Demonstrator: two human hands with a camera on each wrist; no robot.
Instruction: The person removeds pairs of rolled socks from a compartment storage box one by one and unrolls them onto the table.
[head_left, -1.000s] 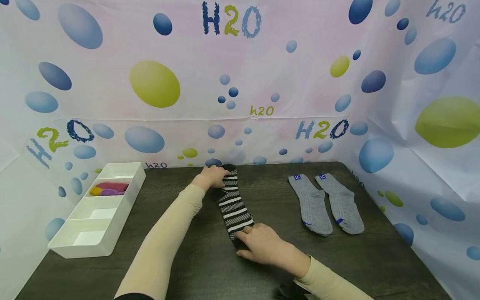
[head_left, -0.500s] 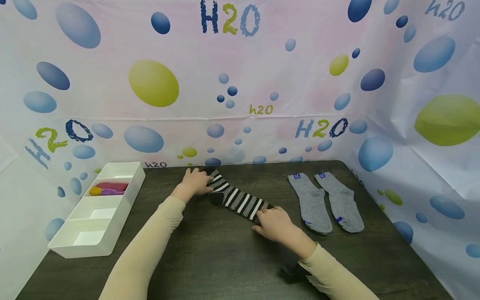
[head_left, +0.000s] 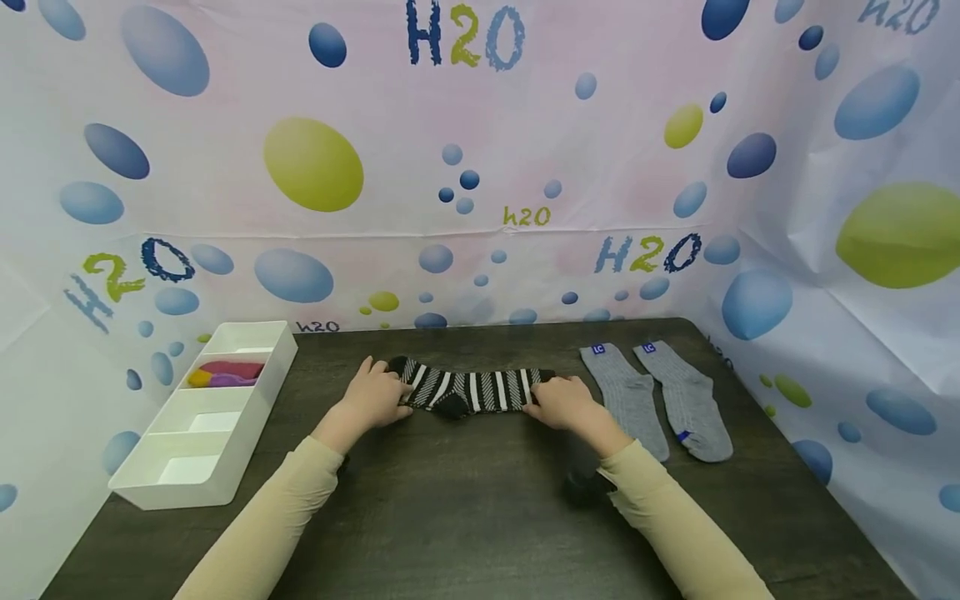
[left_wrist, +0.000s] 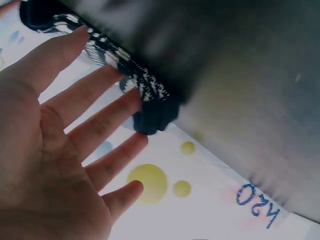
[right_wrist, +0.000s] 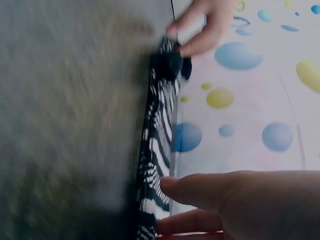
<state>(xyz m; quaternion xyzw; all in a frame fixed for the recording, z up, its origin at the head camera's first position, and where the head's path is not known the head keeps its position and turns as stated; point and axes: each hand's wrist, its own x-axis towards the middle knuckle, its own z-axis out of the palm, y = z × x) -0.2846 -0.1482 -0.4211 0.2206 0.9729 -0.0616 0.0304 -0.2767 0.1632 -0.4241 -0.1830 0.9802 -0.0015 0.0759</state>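
Observation:
A black-and-white patterned sock (head_left: 491,392) stretches sideways across the far middle of the dark table, its black heel bulging toward the near side. My left hand (head_left: 371,396) rests its fingertips on the left end. In the left wrist view, that hand's fingers (left_wrist: 107,117) are long, spread and nearly straight, tips at the knit. My right hand (head_left: 566,404) touches the opposite end. There, the right wrist view shows the thumb (right_wrist: 200,190) against the striped fabric with a finger just below it. Part of each sock end is hidden under the hands.
Two grey socks (head_left: 628,400) with blue marks lie side by side at the right, close to my right hand. On the left stands a white divided tray (head_left: 251,446) with a red piece (head_left: 234,367) and a purple-and-yellow piece (head_left: 225,380) in one compartment. A bubble-printed sheet (head_left: 480,275) rises behind.
The striped sock has turned from lengthwise to crosswise between my hands. My left hand has moved left and nearer; my right hand has moved right and farther away.

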